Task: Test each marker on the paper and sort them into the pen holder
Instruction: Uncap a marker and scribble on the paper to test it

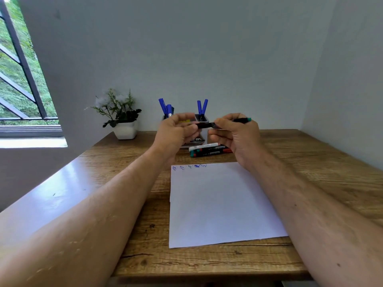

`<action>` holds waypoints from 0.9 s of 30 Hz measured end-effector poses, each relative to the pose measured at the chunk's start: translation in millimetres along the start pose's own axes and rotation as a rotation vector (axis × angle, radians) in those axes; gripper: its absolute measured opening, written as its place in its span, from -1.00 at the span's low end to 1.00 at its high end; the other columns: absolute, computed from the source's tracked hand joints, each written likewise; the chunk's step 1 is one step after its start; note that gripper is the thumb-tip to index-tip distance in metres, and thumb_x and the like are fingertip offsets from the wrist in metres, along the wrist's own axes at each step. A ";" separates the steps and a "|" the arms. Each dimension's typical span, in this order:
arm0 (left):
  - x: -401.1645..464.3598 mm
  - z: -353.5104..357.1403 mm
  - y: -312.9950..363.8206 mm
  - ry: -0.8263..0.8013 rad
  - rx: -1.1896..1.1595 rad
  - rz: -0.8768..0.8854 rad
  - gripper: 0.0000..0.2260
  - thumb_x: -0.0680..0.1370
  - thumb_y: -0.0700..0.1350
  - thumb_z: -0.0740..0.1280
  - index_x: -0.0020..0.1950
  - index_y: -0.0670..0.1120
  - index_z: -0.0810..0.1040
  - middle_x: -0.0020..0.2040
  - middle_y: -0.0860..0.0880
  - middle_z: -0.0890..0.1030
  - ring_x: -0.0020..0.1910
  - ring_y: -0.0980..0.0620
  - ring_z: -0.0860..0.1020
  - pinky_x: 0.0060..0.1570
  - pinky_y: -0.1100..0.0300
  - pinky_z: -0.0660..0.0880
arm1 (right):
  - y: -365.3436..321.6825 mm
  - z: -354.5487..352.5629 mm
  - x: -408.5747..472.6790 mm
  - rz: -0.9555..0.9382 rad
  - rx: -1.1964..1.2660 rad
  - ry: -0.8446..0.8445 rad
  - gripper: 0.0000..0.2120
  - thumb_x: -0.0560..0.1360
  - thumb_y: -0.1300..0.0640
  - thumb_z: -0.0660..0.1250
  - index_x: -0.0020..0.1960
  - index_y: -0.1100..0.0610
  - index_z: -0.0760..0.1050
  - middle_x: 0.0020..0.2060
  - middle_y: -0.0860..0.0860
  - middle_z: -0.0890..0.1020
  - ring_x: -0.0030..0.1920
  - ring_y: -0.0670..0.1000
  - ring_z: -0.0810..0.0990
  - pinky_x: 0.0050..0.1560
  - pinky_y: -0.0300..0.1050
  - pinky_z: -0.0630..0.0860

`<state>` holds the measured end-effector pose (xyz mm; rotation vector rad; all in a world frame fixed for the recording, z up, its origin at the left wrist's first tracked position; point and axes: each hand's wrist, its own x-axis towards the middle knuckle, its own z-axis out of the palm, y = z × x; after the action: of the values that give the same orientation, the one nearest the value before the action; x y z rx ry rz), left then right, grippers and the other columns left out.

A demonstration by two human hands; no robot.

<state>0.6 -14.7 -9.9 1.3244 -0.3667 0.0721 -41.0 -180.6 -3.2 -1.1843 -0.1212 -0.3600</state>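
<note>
I hold a black marker with a green end [241, 120] level in front of me, above the desk. My right hand [236, 133] grips its barrel and my left hand [178, 129] pinches its cap end. White paper [219, 204] lies below on the desk, with several small blue scribbles along its top edge. Behind my hands stands the pen holder [202, 121], with blue markers [202, 106] sticking up from it and more blue markers [165, 107] at its left side. Loose markers [207, 150] lie in a row in front of the holder.
A white pot with a flowering plant [122, 119] stands at the back left of the wooden desk [310, 162]. Walls close in the desk at the back and right. A barred window [18, 79] is at the left.
</note>
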 end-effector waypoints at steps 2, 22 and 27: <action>3.5 -5.4 2.8 0.063 -0.134 0.001 -0.75 0.55 -0.42 0.31 0.16 -0.19 0.58 0.04 -0.13 0.70 0.00 -0.02 0.70 -0.06 0.24 0.61 | -3.1 -0.2 -3.4 -0.003 -0.081 -0.033 -0.91 0.51 0.22 0.45 -0.04 0.24 0.61 -0.24 0.14 0.73 -0.36 0.09 0.67 -0.40 -0.12 0.63; -2.2 35.2 -20.9 0.217 0.233 -0.015 -0.68 0.48 -0.35 0.11 -0.36 0.00 0.43 -0.43 -0.03 0.44 -0.47 -0.03 0.37 -0.52 0.19 0.31 | 16.0 15.8 -19.3 0.243 -0.558 -0.387 -0.78 0.46 0.25 0.13 -0.26 0.22 0.50 -0.30 0.25 0.66 -0.56 0.01 0.35 -0.58 -0.27 0.20; -2.1 31.3 -16.4 0.224 0.099 -0.070 -0.65 0.44 -0.39 0.06 -0.23 -0.05 0.55 -0.23 -0.10 0.55 -0.36 -0.07 0.50 -0.48 0.14 0.45 | 17.1 11.6 -10.5 0.281 -0.449 -0.362 -0.86 0.53 0.21 0.26 -0.19 0.17 0.51 -0.37 0.08 0.52 -0.45 -0.01 0.39 -0.50 -0.17 0.27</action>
<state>-4.0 -48.4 -19.6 1.4093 -0.1275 0.1803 -43.9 -162.1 -16.8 -1.6810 -0.1915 0.0864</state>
